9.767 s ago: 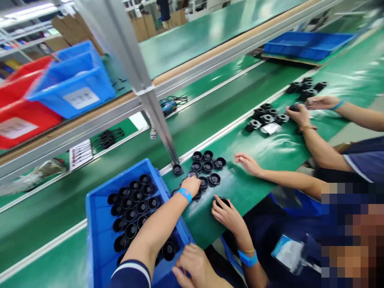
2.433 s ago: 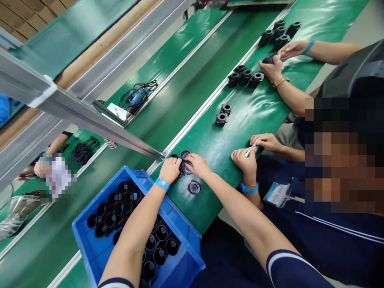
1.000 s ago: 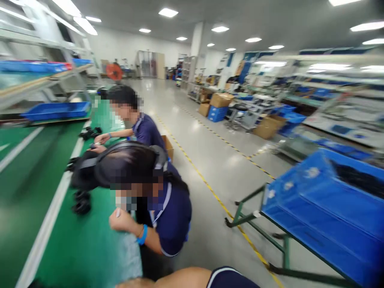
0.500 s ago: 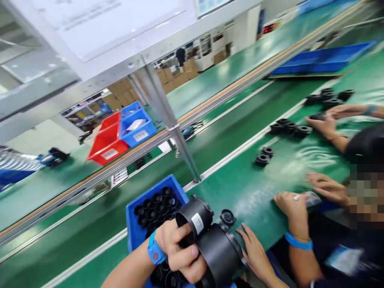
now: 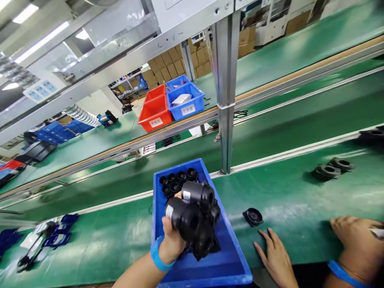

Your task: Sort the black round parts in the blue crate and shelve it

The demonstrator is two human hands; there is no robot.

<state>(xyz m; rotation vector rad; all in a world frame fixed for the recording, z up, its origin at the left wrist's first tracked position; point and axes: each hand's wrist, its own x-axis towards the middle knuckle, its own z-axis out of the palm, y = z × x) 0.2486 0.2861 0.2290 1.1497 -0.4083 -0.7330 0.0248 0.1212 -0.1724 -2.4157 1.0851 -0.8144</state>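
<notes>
Left hand is clutching black cylinders over blue bin, fingers mostly hidden; black cups are standing at eleven o'clock inside. Right hand is spreading loose fingers, gripping nothing, at five o'clock from a black flanged ring.

A bright sky-blue, flat, flexible-looking wristband encircled the wrist of the person's bare, ungloved left hand, its smooth, broad strip following the rounded shape of the joint. Below that band, the left forearm was uncovered down to the lower edge of the view. The right hand, with its slim, tapering fingers, was likewise bare as far as it showed.
</notes>
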